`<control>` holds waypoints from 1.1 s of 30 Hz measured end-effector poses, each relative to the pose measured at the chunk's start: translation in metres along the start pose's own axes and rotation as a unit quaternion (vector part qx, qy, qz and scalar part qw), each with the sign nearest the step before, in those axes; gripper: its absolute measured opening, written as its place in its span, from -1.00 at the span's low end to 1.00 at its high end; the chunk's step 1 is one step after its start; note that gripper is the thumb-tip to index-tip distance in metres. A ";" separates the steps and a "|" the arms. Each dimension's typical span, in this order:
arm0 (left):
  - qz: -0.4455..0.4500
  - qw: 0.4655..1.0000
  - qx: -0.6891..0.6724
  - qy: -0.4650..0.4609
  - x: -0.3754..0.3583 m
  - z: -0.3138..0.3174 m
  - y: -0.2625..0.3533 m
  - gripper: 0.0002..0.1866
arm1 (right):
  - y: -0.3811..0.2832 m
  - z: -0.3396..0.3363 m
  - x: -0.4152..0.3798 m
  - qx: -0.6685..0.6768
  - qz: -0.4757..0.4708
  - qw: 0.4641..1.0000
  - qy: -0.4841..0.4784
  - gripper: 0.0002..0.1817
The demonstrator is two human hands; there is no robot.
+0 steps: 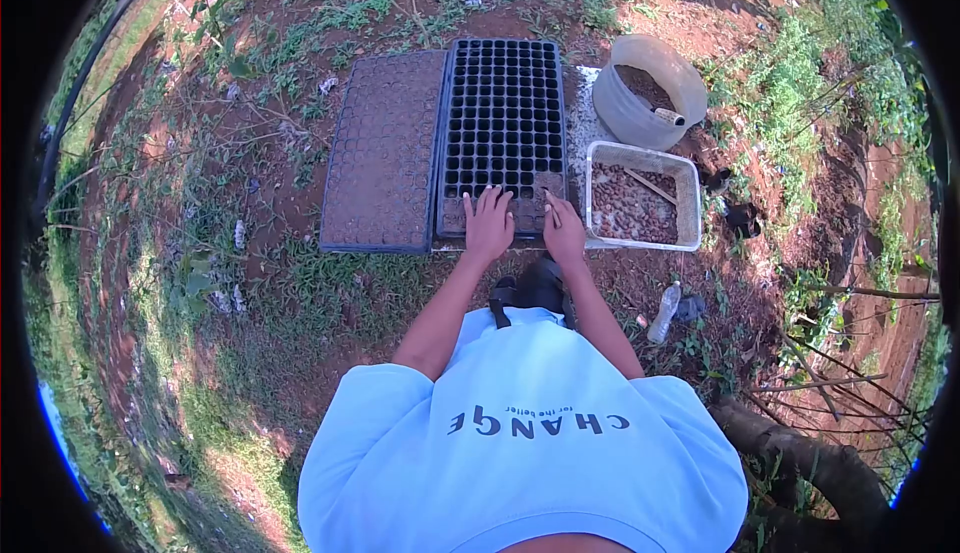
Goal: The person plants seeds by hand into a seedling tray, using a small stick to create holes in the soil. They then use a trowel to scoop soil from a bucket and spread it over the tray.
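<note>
A black seedling tray [503,103] has empty cells over most of its length and brown soil in its near rows. My left hand [489,223] lies on the near left part of this tray with its fingers spread. At the near right part, my right hand [563,229] rests on the soil, fingers together and pointing forward; what it holds, if anything, is too small to make out. To the left, touching the black tray, lies a second tray [385,148] covered with soil. On the right, a white rectangular container [696,198] holds small brown pieces and a stick [650,186].
A round translucent tub [640,123] with soil and a handled tool stands at the back right. A plastic bottle [663,313] lies on the ground at the right. Thin branches and a thick trunk [810,463] are at the lower right.
</note>
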State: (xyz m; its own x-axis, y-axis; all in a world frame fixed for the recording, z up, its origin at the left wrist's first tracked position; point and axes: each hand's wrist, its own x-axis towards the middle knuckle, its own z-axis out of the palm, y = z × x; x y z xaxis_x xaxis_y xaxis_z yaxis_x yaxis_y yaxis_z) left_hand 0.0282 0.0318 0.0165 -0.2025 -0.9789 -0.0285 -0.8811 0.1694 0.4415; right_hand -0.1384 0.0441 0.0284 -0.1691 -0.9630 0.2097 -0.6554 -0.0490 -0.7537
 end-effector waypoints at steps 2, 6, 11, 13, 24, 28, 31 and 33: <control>0.022 0.996 -0.026 0.078 0.005 0.004 0.001 -0.49 | -0.001 -0.001 -0.001 -0.003 0.006 1.000 -0.006 -0.74; 0.034 0.995 -0.026 0.090 0.022 0.007 0.003 -0.46 | 0.000 -0.007 0.006 0.012 0.016 0.999 -0.033 -0.74; 0.056 0.996 0.001 0.070 0.033 0.017 0.003 -0.47 | 0.005 -0.012 0.016 0.000 0.017 0.998 -0.065 -0.73; 0.062 0.995 0.014 0.073 0.031 0.022 0.000 -0.47 | 0.007 -0.014 0.018 -0.008 0.005 0.996 -0.083 -0.73; 0.078 0.993 0.039 0.086 0.025 0.020 0.002 -0.52 | 0.014 -0.040 0.029 -0.100 -0.137 0.984 -0.048 -0.75; 0.079 0.991 0.035 0.098 0.026 0.022 0.003 -0.54 | 0.022 -0.037 0.030 -0.038 -0.122 0.991 -0.039 -0.75; 0.078 0.991 0.029 0.105 0.026 0.022 0.003 -0.54 | 0.028 -0.035 0.030 -0.001 -0.106 0.994 -0.036 -0.75; 0.077 0.991 0.026 0.107 0.028 0.022 0.003 -0.54 | 0.031 -0.035 0.031 0.016 -0.103 0.994 -0.039 -0.75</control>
State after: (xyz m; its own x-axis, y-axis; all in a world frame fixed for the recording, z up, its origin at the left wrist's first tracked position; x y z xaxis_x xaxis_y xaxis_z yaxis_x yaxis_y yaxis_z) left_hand 0.0106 0.0078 -0.0027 -0.2457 -0.9421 0.2283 -0.8692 0.3184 0.3784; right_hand -0.1899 0.0215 0.0331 0.0246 -0.9490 0.3142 -0.6462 -0.2549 -0.7193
